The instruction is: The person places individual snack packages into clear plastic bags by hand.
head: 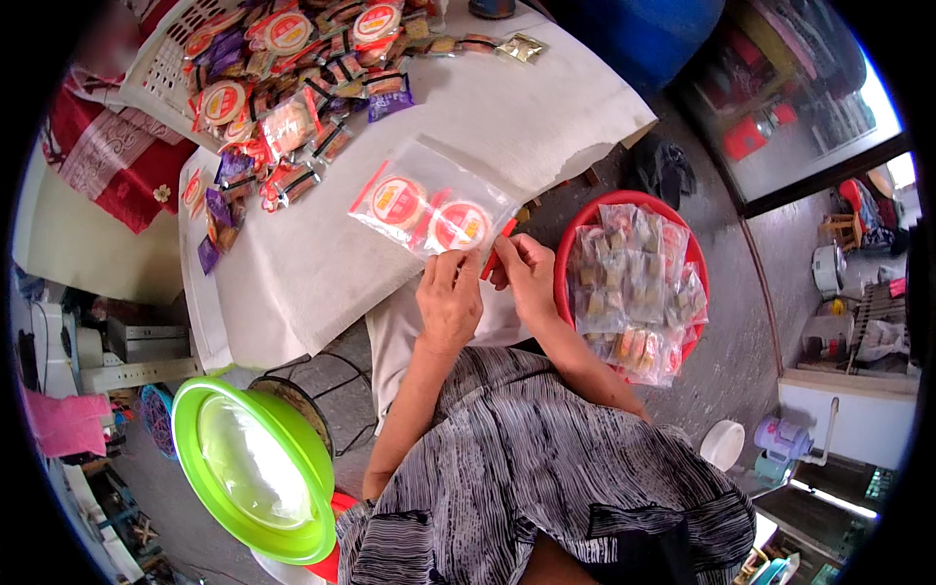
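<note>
A clear plastic bag (461, 179) lies at the table's near edge. Inside it are two round packaged biscuits (397, 201) with red and white printing. My left hand (450, 296) pinches the bag's lower edge between thumb and fingers. At the bag's right corner, my right hand (523, 274) has its fingers curled around a small red item (499, 252), mostly hidden by the fingers. Whether that item is inside the bag or outside, I cannot tell. Beyond the bag, a heap of small wrapped snacks (329, 73) spreads over the white-covered table (541, 117).
A white plastic basket (157, 77) lies tipped at the far left, snacks spilling from it. To my right stands a red tub (567, 270) with several filled clear bags (629, 270). A green basin (186, 468) holding clear plastic (252, 457) is at lower left. A blue barrel (636, 36) stands behind the table.
</note>
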Demonstrator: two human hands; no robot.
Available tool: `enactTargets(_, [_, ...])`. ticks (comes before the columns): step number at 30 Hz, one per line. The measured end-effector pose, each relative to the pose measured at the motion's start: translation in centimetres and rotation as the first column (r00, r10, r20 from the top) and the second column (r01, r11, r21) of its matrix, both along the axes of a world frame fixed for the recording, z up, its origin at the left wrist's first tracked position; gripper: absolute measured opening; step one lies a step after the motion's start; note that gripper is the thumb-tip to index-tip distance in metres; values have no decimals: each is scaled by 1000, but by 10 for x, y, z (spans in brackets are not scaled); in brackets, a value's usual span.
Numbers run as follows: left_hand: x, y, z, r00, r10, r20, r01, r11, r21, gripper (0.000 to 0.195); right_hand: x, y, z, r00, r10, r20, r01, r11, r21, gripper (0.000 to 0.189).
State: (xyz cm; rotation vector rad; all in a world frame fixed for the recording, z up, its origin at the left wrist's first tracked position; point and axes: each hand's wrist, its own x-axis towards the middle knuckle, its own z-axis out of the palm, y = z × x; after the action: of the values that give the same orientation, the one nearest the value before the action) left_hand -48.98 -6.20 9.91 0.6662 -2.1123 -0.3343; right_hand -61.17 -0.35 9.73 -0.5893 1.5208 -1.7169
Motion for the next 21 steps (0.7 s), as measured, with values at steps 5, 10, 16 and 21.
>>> enactTargets(5, [2, 3, 5, 999, -43, 16, 43, 999, 12, 48, 1, 2, -10, 998, -34, 54, 34, 999, 10, 28])
enactTargets(10, [12, -2, 9, 989, -24, 146, 27, 999, -19, 56, 2, 5, -10, 997, -4, 79, 6, 1000, -17, 31])
enactTargets(16, [10, -10, -3, 985, 23, 172, 4, 987, -159, 42, 1, 8, -10, 998, 43, 44, -42, 999, -19, 33])
enactTargets(21, [8, -9, -2, 995, -31, 95, 51, 974, -222, 35, -8, 7, -1, 986, 98, 132, -114, 986, 118, 38])
